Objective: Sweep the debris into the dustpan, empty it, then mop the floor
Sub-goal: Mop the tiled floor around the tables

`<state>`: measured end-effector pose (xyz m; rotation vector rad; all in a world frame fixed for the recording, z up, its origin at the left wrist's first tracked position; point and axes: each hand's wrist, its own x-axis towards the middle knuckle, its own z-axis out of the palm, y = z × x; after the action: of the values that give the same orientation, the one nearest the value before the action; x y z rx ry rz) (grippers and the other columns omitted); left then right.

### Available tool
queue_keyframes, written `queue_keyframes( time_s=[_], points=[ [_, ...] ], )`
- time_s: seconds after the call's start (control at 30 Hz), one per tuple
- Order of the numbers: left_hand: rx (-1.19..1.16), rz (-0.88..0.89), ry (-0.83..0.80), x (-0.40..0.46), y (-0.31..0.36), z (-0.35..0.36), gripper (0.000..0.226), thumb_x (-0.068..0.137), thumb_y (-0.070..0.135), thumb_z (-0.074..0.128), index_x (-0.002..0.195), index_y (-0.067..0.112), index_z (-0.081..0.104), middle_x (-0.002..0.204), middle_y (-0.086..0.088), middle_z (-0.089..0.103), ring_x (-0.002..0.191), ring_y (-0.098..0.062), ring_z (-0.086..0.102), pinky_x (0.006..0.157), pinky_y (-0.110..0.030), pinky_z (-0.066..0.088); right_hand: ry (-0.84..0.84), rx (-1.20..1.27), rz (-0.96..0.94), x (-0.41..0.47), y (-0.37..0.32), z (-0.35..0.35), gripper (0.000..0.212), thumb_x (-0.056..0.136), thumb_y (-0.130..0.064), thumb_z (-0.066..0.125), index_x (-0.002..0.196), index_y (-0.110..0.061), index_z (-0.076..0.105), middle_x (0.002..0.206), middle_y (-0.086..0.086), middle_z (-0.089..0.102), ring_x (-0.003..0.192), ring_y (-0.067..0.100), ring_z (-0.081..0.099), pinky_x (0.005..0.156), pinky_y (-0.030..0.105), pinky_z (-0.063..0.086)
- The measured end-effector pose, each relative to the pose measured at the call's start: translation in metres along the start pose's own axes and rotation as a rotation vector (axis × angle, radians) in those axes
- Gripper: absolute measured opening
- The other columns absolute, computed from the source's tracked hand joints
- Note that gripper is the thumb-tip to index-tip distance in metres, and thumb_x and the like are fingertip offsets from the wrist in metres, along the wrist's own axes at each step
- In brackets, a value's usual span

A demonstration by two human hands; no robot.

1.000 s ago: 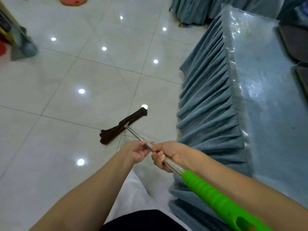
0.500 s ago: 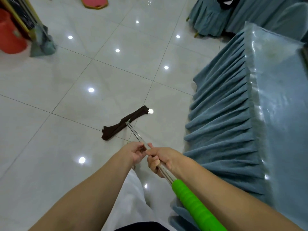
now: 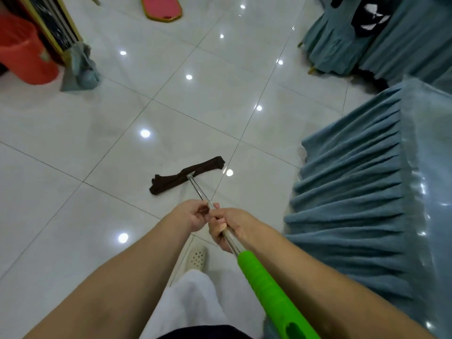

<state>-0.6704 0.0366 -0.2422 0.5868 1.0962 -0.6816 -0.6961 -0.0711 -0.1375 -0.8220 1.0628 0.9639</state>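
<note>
Mop point(image 3: 188, 176) sits flat on the shiny tile floor point(image 3: 73, 133), dark cloth head out front near the blue skirted table point(image 3: 367, 216). Right hand point(image 3: 228, 222) is wrapped tight round the metal pole, left hand point(image 3: 193, 214) pinches it just ahead.

The person is wearing white pants point(image 3: 193, 304), a dark top point(image 3: 208, 332), and a cream shoe point(image 3: 196, 258) with little holes; arms are bare.

There is 1 view only — a wide-angle camera worn on the person's head, looking forward and steeply down. Both forearms run up from the bottom edge, close to the lens, and the tiled floor point(image 3: 122, 118) spreads beyond them — its straight lines bend toward the frame's edges.
</note>
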Motion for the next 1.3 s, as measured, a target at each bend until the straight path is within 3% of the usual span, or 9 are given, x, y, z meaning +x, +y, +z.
queue_keyframes(
  time_s=[0.1,0.23,0.47,0.6,0.9,1.03,1.13,1.2,1.3],
  points=[
    [0.016,-0.002,-0.006,0.004,0.035,0.022,0.02,0.1,0.007,0.039,0.086,-0.004,0.049,0.084,-0.018,0.057,0.042,-0.026,0.065,0.043,-0.031,0.056,0.004,-0.018,0.02,0.003,-0.041,0.02,0.032,0.094,0.002,0.047,0.078,-0.025,0.053,0.036,0.002,0.041,0.021,0.007,0.031,0.023,0.01,0.025],
    [0.045,0.0,-0.009,0.011,0.074,0.053,0.019,0.099,0.002,0.039,0.089,-0.008,0.051,0.086,-0.022,0.057,0.074,-0.028,0.061,0.091,-0.036,0.048,-0.021,-0.031,0.061,0.007,-0.092,0.033,0.029,0.095,-0.002,0.048,0.075,-0.023,0.048,0.043,0.002,0.039,0.022,0.007,0.032,0.025,0.008,0.027],
    [0.019,-0.026,0.016,0.021,0.115,0.098,0.02,0.096,-0.004,0.04,0.081,-0.008,0.052,0.082,-0.023,0.057,0.107,-0.027,0.056,0.088,-0.039,0.046,-0.039,-0.13,0.115,0.02,-0.161,0.04,0.024,0.097,-0.007,0.051,0.079,-0.022,0.05,0.046,0.001,0.038,0.024,0.007,0.033,0.025,0.011,0.028],
    [-0.026,-0.028,0.03,0.03,0.134,0.127,0.026,0.095,-0.006,0.042,0.118,-0.013,0.051,0.082,-0.024,0.059,0.117,-0.027,0.058,0.081,-0.038,0.049,-0.017,-0.243,0.132,0.026,-0.203,0.043,0.021,0.096,-0.006,0.052,0.081,-0.022,0.052,0.06,0.0,0.036,0.025,0.006,0.033,0.024,0.011,0.028],
    [-0.185,0.055,0.038,0.057,0.205,0.2,0.021,0.099,-0.001,0.037,0.1,-0.016,0.053,0.134,-0.022,0.053,0.122,-0.028,0.054,0.093,-0.039,0.046,-0.027,-0.536,0.209,0.042,-0.331,0.078,0.018,0.092,-0.004,0.054,0.078,-0.016,0.054,0.056,0.001,0.043,0.026,0.006,0.036,0.029,0.009,0.03],
    [-0.229,0.068,0.062,0.067,0.235,0.231,0.023,0.098,-0.002,0.038,0.11,-0.014,0.054,0.115,-0.022,0.061,0.098,-0.029,0.063,0.058,-0.033,0.058,-0.032,-0.601,0.212,0.052,-0.382,0.095,0.022,0.091,-0.001,0.054,0.077,-0.018,0.052,0.056,0.002,0.042,0.026,0.006,0.035,0.03,0.009,0.028],
    [-0.269,0.099,0.066,0.079,0.258,0.249,0.02,0.098,-0.002,0.036,0.089,-0.011,0.052,0.105,-0.021,0.057,0.089,-0.03,0.062,0.034,-0.034,0.051,-0.025,-0.638,0.212,0.062,-0.417,0.108,0.021,0.09,0.0,0.056,0.079,-0.018,0.054,0.056,0.003,0.042,0.025,0.006,0.035,0.027,0.009,0.029],
    [-0.294,0.126,0.08,0.083,0.272,0.255,0.023,0.099,-0.002,0.035,0.083,-0.01,0.05,0.095,-0.021,0.055,0.072,-0.026,0.057,0.031,-0.031,0.049,-0.032,-0.672,0.206,0.071,-0.429,0.12,0.02,0.091,0.0,0.053,0.083,-0.018,0.053,0.055,0.003,0.04,0.024,0.006,0.035,0.026,0.01,0.028],
    [-0.379,0.148,0.1,0.083,0.292,0.251,0.021,0.099,0.0,0.035,0.089,-0.009,0.051,0.101,-0.02,0.054,0.072,-0.025,0.055,0.031,-0.027,0.048,-0.048,-0.722,0.189,0.088,-0.432,0.143,0.025,0.093,0.002,0.046,0.091,-0.022,0.052,0.048,0.002,0.04,0.024,0.006,0.033,0.025,0.01,0.026]
  ],
)
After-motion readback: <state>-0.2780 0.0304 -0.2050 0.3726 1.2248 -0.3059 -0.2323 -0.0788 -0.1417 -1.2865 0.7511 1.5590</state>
